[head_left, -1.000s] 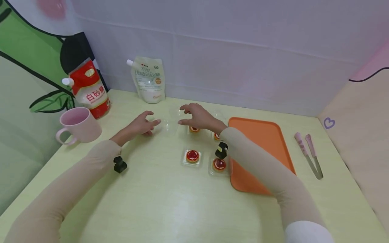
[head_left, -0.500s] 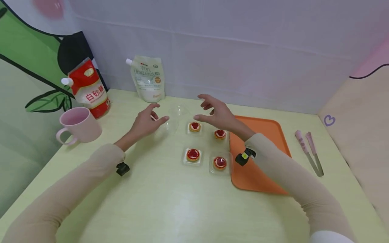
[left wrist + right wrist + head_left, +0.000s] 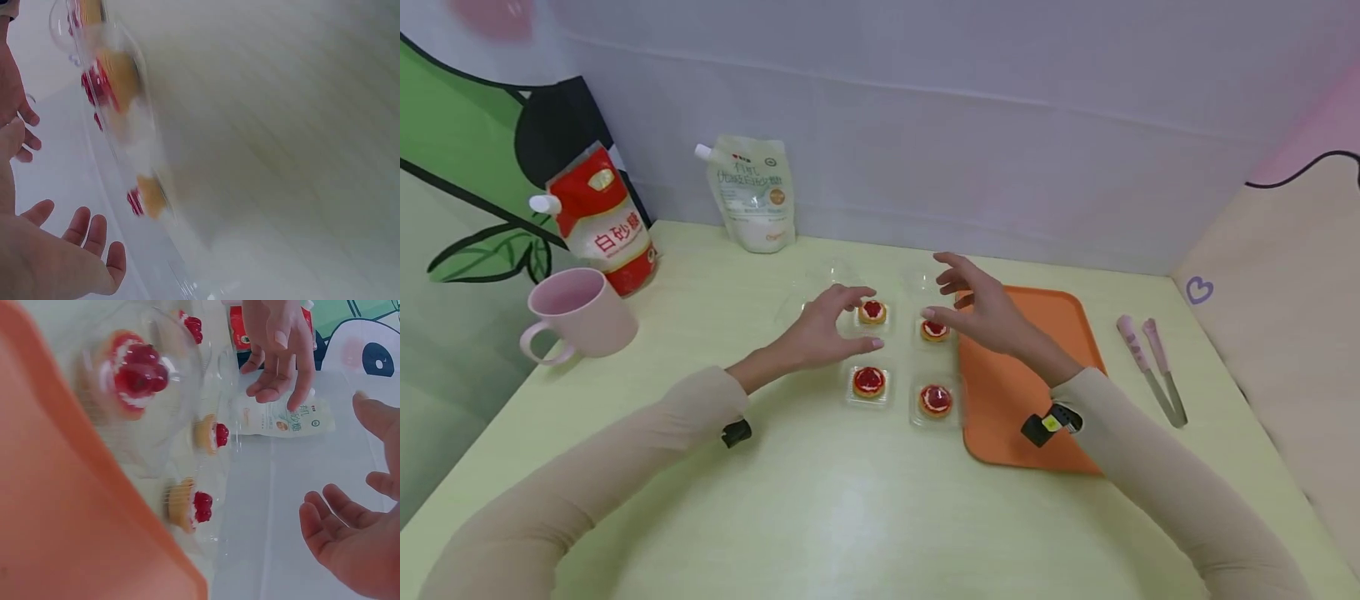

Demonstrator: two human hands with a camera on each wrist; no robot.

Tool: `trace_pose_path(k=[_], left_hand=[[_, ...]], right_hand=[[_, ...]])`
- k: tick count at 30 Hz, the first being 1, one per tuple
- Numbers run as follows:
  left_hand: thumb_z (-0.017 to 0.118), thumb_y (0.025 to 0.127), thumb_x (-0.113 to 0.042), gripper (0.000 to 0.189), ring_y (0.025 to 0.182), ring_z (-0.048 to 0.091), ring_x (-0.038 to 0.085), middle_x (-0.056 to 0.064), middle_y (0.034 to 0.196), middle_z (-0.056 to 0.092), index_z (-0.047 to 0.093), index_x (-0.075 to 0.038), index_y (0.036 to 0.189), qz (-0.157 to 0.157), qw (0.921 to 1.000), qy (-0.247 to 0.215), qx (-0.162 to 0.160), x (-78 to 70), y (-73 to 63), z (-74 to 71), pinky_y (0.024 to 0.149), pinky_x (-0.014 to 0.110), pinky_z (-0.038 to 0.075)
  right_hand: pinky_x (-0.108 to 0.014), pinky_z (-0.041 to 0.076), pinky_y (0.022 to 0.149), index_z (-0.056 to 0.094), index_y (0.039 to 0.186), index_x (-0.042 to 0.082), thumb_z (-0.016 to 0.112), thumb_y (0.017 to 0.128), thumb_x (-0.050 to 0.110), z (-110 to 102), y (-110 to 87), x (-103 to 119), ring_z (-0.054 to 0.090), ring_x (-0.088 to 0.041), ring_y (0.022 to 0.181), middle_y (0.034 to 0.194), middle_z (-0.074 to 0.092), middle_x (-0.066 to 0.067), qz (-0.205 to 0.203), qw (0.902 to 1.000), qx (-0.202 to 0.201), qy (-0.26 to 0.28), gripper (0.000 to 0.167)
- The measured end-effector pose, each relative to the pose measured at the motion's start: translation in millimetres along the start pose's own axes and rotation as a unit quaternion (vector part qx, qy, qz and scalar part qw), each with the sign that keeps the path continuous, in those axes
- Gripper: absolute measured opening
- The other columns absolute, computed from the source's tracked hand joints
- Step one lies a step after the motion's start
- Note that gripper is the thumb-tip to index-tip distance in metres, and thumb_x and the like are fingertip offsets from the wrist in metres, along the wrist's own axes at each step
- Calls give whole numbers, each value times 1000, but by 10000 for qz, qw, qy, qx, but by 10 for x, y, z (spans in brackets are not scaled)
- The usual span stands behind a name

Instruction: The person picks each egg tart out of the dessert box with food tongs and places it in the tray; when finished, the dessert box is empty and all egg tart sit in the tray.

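Observation:
Several small tarts with red fruit topping stand in clear plastic boxes in the middle of the table. My left hand (image 3: 823, 329), thumb and fingers spread, is by the back left tart (image 3: 872, 312) and overlaps its edge in the head view. My right hand (image 3: 981, 308) hovers loosely at the back right tart (image 3: 935, 330), fingers parted and holding nothing. Both back boxes have raised clear lids behind them. The front left tart (image 3: 868, 382) sits in its box. A clear dome (image 3: 181, 356) covers the front right tart (image 3: 936, 400).
An orange tray (image 3: 1030, 400) lies right of the boxes, beneath my right forearm. Pink-handled tongs (image 3: 1153, 371) lie farther right. At the left are a pink mug (image 3: 583, 317) and a red sugar pouch (image 3: 606, 221). A pale green pouch (image 3: 752, 196) stands against the back cloth.
My right hand has moved right, from the back left tart to the back right one. My left hand has moved right, toward the back left tart. The head view has shifted slightly.

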State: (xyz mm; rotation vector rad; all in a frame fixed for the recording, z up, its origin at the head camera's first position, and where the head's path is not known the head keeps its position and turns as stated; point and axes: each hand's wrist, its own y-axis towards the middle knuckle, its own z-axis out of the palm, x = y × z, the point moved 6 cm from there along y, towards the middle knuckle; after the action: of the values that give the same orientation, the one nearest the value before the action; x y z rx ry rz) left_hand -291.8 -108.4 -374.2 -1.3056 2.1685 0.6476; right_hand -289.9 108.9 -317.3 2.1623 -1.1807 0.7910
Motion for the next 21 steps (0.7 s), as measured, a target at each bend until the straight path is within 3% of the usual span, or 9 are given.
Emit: trace_pose_path(k=[7, 11, 21], left_hand=[[81, 76, -51, 82, 131, 48, 28, 12, 136, 56, 48, -20, 145, 598, 9941, 635, 644, -283, -45, 316, 107, 58, 31], [82, 74, -52, 84, 130, 48, 27, 9, 135, 58, 48, -21, 145, 724, 9892, 907, 900, -341, -79, 459, 108, 57, 31], [83, 71, -57, 87, 130, 49, 26, 5, 136, 58, 51, -21, 143, 1111, 9789, 1186, 1237, -541, -108, 641, 110, 57, 28]], right_hand=[[-51, 50, 99, 35, 153, 11, 77, 88, 23, 51, -219, -108, 57, -36, 123, 131, 57, -16, 91, 9997, 151, -196, 78], [-51, 51, 96, 39, 150, 8, 80, 86, 22, 94, -330, -141, 58, -36, 121, 133, 56, -17, -56, 9995, 225, -199, 78], [-50, 51, 96, 48, 139, 6, 86, 79, 26, 205, -605, -215, 58, -33, 120, 136, 55, -15, -111, 9960, 671, -572, 74]])
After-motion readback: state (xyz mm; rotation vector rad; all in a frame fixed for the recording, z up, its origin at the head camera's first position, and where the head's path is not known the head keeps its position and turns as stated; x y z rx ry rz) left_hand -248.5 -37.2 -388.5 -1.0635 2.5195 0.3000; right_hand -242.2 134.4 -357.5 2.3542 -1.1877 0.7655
